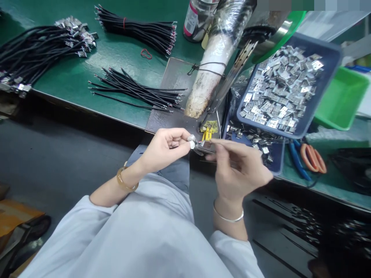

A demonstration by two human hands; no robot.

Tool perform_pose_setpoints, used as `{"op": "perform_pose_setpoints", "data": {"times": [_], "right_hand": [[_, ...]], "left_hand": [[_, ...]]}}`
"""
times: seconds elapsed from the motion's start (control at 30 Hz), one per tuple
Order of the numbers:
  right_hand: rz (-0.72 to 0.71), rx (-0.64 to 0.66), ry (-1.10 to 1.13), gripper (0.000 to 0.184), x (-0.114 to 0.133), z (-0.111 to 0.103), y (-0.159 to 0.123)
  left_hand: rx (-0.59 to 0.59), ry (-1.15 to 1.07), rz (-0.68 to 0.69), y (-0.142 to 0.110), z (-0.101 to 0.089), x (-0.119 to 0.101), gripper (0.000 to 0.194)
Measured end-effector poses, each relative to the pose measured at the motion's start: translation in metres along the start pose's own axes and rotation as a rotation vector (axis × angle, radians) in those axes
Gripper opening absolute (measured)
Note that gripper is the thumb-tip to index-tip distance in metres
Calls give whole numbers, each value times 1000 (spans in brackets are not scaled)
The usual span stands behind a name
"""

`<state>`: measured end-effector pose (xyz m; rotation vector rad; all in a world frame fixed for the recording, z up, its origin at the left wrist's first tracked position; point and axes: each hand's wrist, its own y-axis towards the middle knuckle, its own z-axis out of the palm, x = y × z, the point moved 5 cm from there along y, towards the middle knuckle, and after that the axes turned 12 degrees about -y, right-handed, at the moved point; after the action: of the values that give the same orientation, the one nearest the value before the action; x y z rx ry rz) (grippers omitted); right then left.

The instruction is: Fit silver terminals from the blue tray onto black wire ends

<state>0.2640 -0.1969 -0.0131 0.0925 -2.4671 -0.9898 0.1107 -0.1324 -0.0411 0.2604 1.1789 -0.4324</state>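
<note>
My left hand point(169, 148) is closed, thumb and forefinger pinching a small metal piece point(197, 143). White wraps point(191, 141) cover those two fingertips. My right hand point(239, 164) is closed just to the right, smeared a little by motion. A thin dark length shows between the two hands, but what the right fingers grip is mostly hidden. Directly beyond the fingertips stands a yellow fixture point(206, 133) at the front edge of a grey metal plate point(174, 77). Black cables point(139, 90) with stripped ends lie loose across the plate's left edge.
A white wrapped tube point(207, 81) slants down over the plate. Right of it, a blue tray point(319, 96) of metal connector shells overlaps a lower blue tray point(278, 158). Orange-handled pliers point(313, 158) lie nearby. Bundled black cables point(139, 33) and finished-looking cables point(37, 44) rest left.
</note>
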Motion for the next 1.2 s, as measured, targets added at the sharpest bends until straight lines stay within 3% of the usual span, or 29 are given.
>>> {"op": "perform_pose_setpoints", "data": {"times": [0.1, 0.27, 0.37, 0.47, 0.53, 0.67, 0.77, 0.87, 1.0, 1.1, 1.2], "right_hand": [[79, 22, -82, 3, 4, -5, -3], [-42, 251, -138, 15, 25, 10, -2], [-13, 277, -48, 18, 21, 7, -3], [129, 108, -26, 18, -5, -13, 3], [220, 23, -107, 20, -32, -27, 10], [137, 258, -350, 26, -79, -23, 24], [133, 407, -370, 17, -104, -14, 29], [151, 547, -360, 10, -114, -7, 32], [151, 673, -354, 9, -108, -5, 36], [245, 593, -340, 9, -96, -12, 36], [375, 326, -289, 15, -78, -26, 33]], "left_hand": [[-82, 98, 124, -6, 1, 1, 12], [-6, 216, 193, -14, 6, -1, 12], [125, 131, 17, -16, 4, 1, 12], [309, -18, -209, -20, 3, 7, 9], [357, -92, -282, -21, 1, 10, 11], [319, -192, -293, -16, -1, 13, 20], [280, -234, -265, -10, 3, 13, 22], [223, -277, -224, -4, 7, 13, 26], [113, -321, -148, 2, 7, 16, 37], [42, -349, -100, 2, 6, 19, 43], [-15, -333, -74, 2, 5, 21, 40]]}}
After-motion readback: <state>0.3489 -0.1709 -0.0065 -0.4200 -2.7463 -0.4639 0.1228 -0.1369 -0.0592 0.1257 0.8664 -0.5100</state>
